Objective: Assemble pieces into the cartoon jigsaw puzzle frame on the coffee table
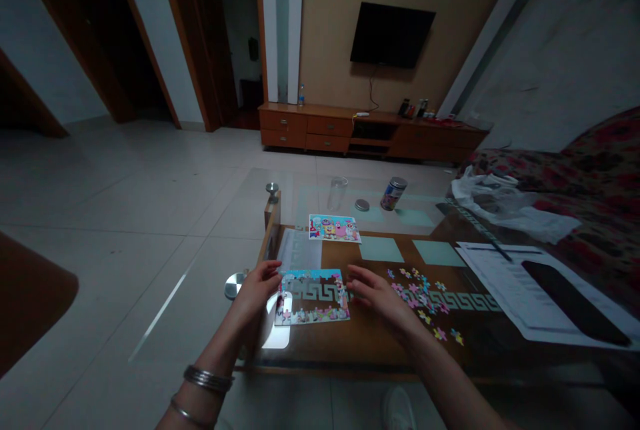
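Note:
A jigsaw puzzle border (313, 315) lies on the glass table, its four sides joined around a hollow middle. My left hand (260, 289) is at its upper left corner, fingers apart, the fingertips at or just over the edge. On the opposite side my right hand (373, 290) hovers by the right edge, fingers spread, and nothing shows in it. Loose jigsaw pieces (414, 293) in pink, yellow and blue are scattered to the right of that hand. Behind the border lies a cartoon picture card (334, 229).
Toward the back of the glass table (200, 310) stand a clear jar (337, 194), a round lid (362, 205) and a printed tin (393, 194). To the right are papers (505, 290), a dark flat object (575, 302) and a plastic bag (505, 200).

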A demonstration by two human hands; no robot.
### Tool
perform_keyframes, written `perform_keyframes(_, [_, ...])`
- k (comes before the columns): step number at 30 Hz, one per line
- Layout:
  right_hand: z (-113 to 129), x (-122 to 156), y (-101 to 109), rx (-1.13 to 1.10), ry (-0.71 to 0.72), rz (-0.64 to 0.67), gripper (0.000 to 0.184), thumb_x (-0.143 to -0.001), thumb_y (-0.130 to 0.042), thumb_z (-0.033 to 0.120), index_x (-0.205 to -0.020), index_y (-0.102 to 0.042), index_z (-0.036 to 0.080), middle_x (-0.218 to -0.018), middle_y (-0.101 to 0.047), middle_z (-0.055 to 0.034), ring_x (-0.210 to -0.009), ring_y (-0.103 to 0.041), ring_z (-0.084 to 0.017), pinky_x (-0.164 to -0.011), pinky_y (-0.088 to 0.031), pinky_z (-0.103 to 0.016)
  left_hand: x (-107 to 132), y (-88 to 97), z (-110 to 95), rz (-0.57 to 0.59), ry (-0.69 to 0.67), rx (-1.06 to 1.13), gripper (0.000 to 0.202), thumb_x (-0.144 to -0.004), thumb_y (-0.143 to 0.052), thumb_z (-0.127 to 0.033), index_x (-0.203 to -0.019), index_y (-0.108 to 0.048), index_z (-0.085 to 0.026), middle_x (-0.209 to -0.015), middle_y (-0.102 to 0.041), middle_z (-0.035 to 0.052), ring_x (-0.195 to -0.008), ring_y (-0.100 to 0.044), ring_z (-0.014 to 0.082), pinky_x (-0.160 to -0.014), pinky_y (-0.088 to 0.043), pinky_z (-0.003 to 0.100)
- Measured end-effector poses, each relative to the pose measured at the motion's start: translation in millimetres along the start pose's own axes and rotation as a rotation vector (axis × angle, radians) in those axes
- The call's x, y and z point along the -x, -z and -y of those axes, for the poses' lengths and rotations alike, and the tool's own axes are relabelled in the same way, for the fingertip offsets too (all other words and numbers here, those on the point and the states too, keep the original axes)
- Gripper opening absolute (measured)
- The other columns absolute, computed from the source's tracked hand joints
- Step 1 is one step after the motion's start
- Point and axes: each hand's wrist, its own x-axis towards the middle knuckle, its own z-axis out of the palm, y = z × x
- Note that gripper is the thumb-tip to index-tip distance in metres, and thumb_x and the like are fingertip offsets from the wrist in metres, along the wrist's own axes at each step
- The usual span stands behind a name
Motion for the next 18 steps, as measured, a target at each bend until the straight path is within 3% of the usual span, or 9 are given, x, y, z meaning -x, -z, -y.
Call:
perform_keyframes(5, [1, 4, -7, 0.008, 0.058, 0.029, 0.034, -0.087, -0.049, 0.02, -0.118, -0.062, 0.028, -0.124, -0.063, -0.0057, -0.105, -0.064, -0.021, -0.08, -0.056, -0.037, 2, -1.3, -2, 0.0, 0.016, 0.03, 0.039, -0.069, -0.065, -0.029, -0.104, -0.059, -0.013, -0.102, -0.066, 0.0134, -0.093, -0.065, 0.0227, -0.084, -0.052, 0.037])
perform_keyframes(9, [0, 0, -8, 0.136, 0.144, 0.036, 0.034, -0.088, -0.046, 0.019, -0.118, -0.062, 0.027, -0.117, -0.067, -0.0064, -0.1, -0.066, -0.021, -0.078, -0.057, -0.036, -3, 1.4, 1, 0.009, -0.043, -0.101, 0.034, -0.075, -0.059, -0.028, -0.105, -0.059, -0.013, -0.104, -0.067, 0.0147, -0.095, -0.065, 0.0234, -0.086, -0.052, 0.039])
perform_keyframes(12, [-6, -3, -8, 0.32, 0.272, -0.056, 0.036, -0.086, -0.047, 0.016, -0.119, -0.062, 0.023, -0.117, -0.066, -0.0092, -0.106, -0.063, -0.022, -0.09, -0.052, -0.041, -3, 0.5, 3, -0.041, -0.208, -0.442, 0.031, -0.078, -0.052, -0.02, -0.107, -0.06, -0.014, -0.112, -0.065, 0.0146, -0.106, -0.061, 0.0246, -0.095, -0.047, 0.043])
perform_keyframes(15, [-15, -3, -18, 0.59, 0.468, -0.16, 0.038, -0.086, -0.047, 0.016, -0.122, -0.061, 0.019, -0.126, -0.061, -0.0123, -0.118, -0.055, -0.025, -0.102, -0.042, -0.047, 7, -9.6, 7, -0.093, -0.462, -0.883, 0.037, -0.078, -0.051, -0.013, -0.114, -0.06, -0.014, -0.132, -0.055, 0.0145, -0.125, -0.048, 0.028, -0.105, -0.037, 0.048])
perform_keyframes(18, [-24, 0, -36, 0.806, 0.575, -0.114, 0.043, -0.085, -0.053, 0.017, -0.128, -0.056, 0.017, -0.138, -0.051, -0.0134, -0.129, -0.043, -0.028, -0.105, -0.038, -0.048, 25, -27.9, 12, -0.022, -0.575, -1.185, 0.05, -0.081, -0.058, -0.021, -0.13, -0.05, -0.019, -0.147, -0.04, 0.0123, -0.136, -0.034, 0.032, -0.106, -0.034, 0.055])
